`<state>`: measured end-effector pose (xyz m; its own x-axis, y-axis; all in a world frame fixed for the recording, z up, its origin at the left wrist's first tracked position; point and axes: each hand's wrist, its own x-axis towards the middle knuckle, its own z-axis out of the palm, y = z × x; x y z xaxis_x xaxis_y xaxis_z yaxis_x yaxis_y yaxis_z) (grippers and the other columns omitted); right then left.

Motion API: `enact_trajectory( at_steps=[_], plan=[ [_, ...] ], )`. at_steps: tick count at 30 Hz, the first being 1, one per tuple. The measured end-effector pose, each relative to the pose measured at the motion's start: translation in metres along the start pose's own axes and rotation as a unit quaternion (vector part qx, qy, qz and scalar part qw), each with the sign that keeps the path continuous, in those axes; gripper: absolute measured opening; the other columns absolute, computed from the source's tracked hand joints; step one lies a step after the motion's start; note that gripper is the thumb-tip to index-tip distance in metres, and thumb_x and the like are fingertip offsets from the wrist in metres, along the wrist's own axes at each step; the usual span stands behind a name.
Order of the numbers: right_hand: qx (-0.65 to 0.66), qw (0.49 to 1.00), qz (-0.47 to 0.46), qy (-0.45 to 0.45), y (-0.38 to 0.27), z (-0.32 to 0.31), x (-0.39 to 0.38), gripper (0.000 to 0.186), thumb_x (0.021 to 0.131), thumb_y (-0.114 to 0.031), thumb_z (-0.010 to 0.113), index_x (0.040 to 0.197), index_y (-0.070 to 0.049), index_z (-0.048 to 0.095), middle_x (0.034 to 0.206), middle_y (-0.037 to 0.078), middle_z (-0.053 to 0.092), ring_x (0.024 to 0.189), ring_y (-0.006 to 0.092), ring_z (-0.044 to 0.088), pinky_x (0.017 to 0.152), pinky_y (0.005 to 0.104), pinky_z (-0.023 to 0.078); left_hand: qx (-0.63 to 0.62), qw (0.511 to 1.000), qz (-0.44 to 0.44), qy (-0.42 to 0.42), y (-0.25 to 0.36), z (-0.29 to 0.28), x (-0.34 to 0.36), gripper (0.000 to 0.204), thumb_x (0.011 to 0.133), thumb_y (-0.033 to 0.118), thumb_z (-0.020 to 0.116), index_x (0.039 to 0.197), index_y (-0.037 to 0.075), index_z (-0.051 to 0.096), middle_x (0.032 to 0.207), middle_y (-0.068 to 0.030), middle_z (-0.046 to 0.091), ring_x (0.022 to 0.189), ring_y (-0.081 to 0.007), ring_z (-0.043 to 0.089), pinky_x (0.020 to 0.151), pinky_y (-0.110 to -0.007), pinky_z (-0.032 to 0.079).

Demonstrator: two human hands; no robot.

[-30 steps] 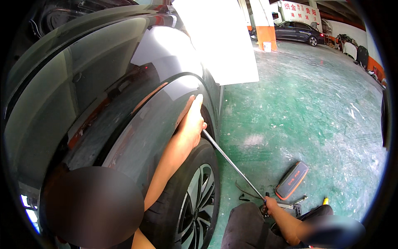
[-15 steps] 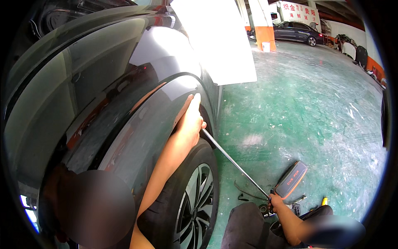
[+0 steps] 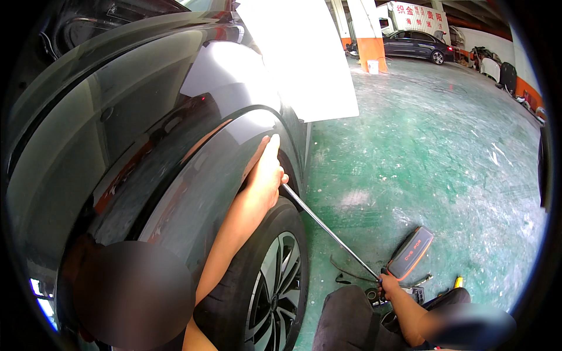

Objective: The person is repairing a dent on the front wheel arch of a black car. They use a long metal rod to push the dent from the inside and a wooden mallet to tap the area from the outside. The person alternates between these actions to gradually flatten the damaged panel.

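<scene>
A long metal rod [image 3: 331,233] slants from the dark car's front wheel arch down to the right. My right hand [image 3: 389,286] is closed around its dark handle, low beside my knee. At the upper end my left hand [image 3: 267,171] lies against the glossy fender [image 3: 218,153], with a finger stretched along the panel. Its lower fingers curl around the rod at the arch edge; the rod's tip is hidden behind the hand and fender. Just below is the tyre with its spoked wheel [image 3: 276,292].
A bright white panel [image 3: 310,64] stands beside the car. On the green floor [image 3: 410,158] lie a dark case with orange trim [image 3: 411,253], several small tools and a yellow item [image 3: 458,282]. Farther back are an orange-and-white pillar [image 3: 371,50] and a dark parked car [image 3: 414,44].
The left hand and the upper end of the rod have shifted very slightly down and left in the picture, along with the car and background. Both hands keep their hold.
</scene>
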<state>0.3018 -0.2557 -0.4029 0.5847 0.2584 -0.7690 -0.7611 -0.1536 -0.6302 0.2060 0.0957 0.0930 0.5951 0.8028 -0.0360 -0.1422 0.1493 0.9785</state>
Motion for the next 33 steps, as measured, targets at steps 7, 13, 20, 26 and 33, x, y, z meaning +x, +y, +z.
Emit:
enact_trajectory(
  at_steps=[7,13,20,26,33],
  plan=[
    [0.034,0.999,0.010,-0.009,0.018,0.031,0.005,0.020,0.091,-0.026,0.058,0.083,-0.009,0.053,0.067,0.008,0.046,0.049,0.0189,0.043,0.045,0.0370,0.037,0.033,0.999,0.011,-0.002,-0.003,-0.001,0.008,0.044,0.098,0.042,0.065,0.133,0.019,0.052,0.062,0.0069,0.026,0.049,-0.0063,0.026,0.050,-0.027,0.034],
    [0.035,0.999,0.024,-0.013,0.014,0.024,0.005,0.019,0.090,-0.026,0.058,0.079,-0.011,0.052,0.066,0.005,0.044,0.050,0.0182,0.042,0.046,0.0363,0.035,0.029,0.999,0.015,0.003,-0.005,-0.002,0.007,0.041,0.098,0.041,0.064,0.131,0.018,0.052,0.063,0.0069,0.026,0.049,-0.0062,0.025,0.051,-0.027,0.034],
    [-0.007,1.000,0.000,0.002,0.001,0.006,0.004,0.019,0.092,-0.028,0.057,0.080,-0.014,0.052,0.065,0.005,0.046,0.050,0.0169,0.042,0.047,0.0361,0.036,-0.002,1.000,0.017,-0.002,-0.006,-0.001,0.009,0.041,0.098,0.039,0.065,0.132,0.020,0.052,0.063,0.0069,0.030,0.050,-0.0070,0.030,0.051,-0.028,0.036],
    [0.000,1.000,-0.008,0.003,0.000,0.002,0.003,0.019,0.091,-0.027,0.058,0.078,-0.014,0.052,0.062,0.003,0.044,0.049,0.0169,0.041,0.046,0.0357,0.036,-0.003,1.000,0.020,-0.010,-0.006,0.000,0.009,0.039,0.099,0.038,0.064,0.132,0.021,0.052,0.063,0.0067,0.030,0.050,-0.0073,0.031,0.052,-0.028,0.036],
    [-0.010,1.000,-0.006,0.028,0.004,-0.001,0.004,0.019,0.092,-0.027,0.057,0.079,-0.014,0.052,0.062,0.003,0.044,0.049,0.0162,0.041,0.046,0.0351,0.036,-0.002,1.000,0.018,-0.007,-0.004,0.000,0.005,0.036,0.099,0.039,0.064,0.128,0.020,0.053,0.062,0.0072,0.029,0.050,-0.0070,0.030,0.052,-0.028,0.036]
  ],
)
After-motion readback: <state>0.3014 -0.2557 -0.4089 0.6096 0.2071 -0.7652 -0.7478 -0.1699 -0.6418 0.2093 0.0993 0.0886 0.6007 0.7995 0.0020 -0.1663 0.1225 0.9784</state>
